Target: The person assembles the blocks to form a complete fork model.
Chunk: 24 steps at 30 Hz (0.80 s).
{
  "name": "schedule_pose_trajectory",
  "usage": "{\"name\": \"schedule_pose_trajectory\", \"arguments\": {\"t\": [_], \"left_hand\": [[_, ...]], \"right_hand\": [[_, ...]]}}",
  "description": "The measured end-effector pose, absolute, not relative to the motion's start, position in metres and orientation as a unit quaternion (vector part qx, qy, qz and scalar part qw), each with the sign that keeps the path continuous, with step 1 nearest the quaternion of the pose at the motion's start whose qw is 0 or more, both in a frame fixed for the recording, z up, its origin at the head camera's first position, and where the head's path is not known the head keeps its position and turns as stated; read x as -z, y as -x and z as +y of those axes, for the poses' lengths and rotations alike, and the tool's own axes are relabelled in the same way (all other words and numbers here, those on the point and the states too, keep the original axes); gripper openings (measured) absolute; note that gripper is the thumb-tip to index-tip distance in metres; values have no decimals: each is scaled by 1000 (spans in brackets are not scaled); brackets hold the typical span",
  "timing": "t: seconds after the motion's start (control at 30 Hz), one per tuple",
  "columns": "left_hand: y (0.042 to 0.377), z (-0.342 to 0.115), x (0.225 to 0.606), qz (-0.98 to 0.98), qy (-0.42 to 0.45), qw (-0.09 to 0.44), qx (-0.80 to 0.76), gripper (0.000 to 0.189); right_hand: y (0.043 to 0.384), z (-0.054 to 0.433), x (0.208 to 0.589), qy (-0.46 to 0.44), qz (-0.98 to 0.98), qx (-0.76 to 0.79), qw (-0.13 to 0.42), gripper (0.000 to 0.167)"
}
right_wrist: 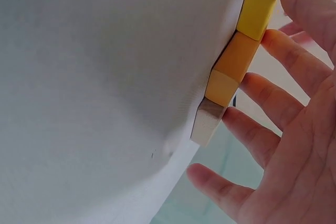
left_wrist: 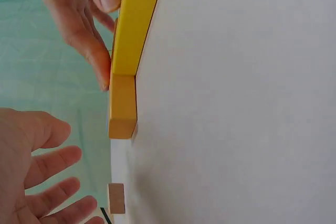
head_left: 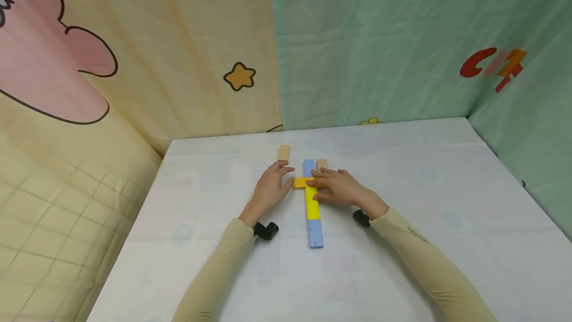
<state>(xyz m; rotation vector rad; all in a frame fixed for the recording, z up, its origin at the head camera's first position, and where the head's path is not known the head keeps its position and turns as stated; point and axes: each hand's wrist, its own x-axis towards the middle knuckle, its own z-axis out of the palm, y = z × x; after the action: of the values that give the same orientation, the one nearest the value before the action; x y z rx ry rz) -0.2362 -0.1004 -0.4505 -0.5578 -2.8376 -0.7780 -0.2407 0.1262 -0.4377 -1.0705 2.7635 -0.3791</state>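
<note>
A row of flat blocks runs away from me: a blue block nearest, then a yellow block, an orange block lying crosswise, and another blue block beyond. My right hand reaches over the row from the right, its spread fingers resting on the orange and yellow blocks. In the right wrist view its fingertips touch the blocks' tops. My left hand hovers at the orange block's left end, fingers loosely spread and holding nothing; the left wrist view shows it apart from the blocks.
A plain wooden block lies behind my left hand. A second wooden block sits right of the far blue one, partly behind my right fingers. The white cloth-covered table meets patterned curtains at its back edge.
</note>
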Motion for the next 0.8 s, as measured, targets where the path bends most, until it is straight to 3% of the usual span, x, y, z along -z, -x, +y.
{"name": "schedule_pose_trajectory", "arguments": {"t": [0.43,0.8], "left_hand": [[274,-105,453,-956,123,-10,265,79],[278,-103,461,-968,111,-52,220,81]], "right_hand": [[240,127,438,354,923,124,84,50],[242,129,440,364,921,119,73,50]]}}
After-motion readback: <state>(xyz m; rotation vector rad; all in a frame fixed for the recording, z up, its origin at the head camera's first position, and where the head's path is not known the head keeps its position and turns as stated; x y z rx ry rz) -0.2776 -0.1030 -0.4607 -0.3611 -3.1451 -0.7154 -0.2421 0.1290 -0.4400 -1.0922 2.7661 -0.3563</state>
